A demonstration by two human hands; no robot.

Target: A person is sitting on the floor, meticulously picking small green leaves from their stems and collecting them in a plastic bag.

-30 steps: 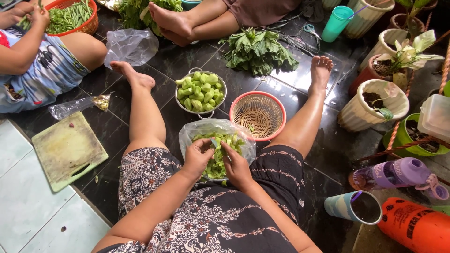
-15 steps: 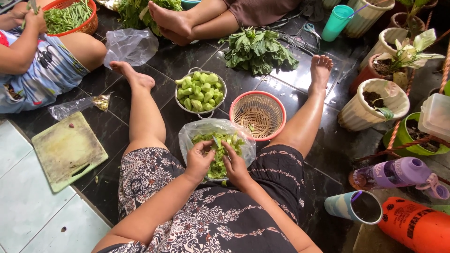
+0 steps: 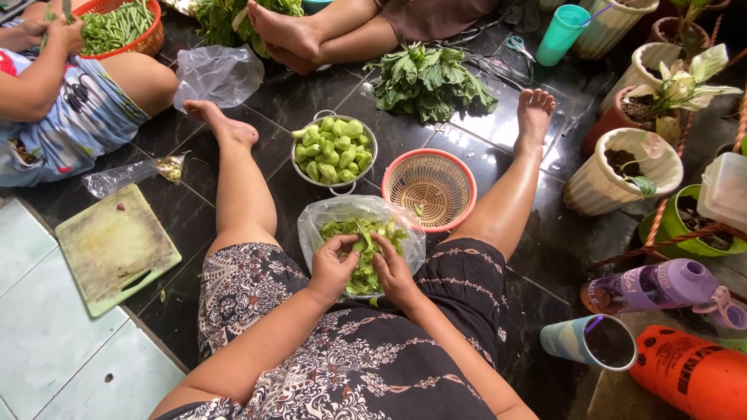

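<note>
Far left: pale green cutting board point(image 3: 115, 249) flat on the floor by the person's left leg, with a small clear bag point(image 3: 128, 175) of scraps just above it. Another person sits at top left with a red basket of long green beans point(image 3: 117, 27) at their hands; a crumpled clear plastic bag point(image 3: 216, 74) lies near their knee.

Centre: the person sits with legs spread on dark tiles. Metal colander point(image 3: 333, 148) full of cut light-green stalk pieces stands between the legs, and the red-rimmed woven basket point(image 3: 430, 187) just right of it holds only a scrap or two. Nearer the body, an open clear bag of green vegetable trimmings point(image 3: 362, 233) rests at the lap.

Left hand point(image 3: 333, 268): fingers curled narrow, pinching a green piece at the bag's mouth. Right hand point(image 3: 393, 272): fingers also bent close, gripping the same clump, thumb side touching the left hand. Both hands sit over the bag.

Top centre: bunch of leafy greens point(image 3: 432, 78) on the floor, with a second person's bare feet beyond it.

Right: teal cup point(image 3: 562, 35), white ribbed plant pots point(image 3: 618, 171), purple bottle point(image 3: 661, 284) lying down, patterned tumbler point(image 3: 591, 342), orange container point(image 3: 692, 373).
</note>
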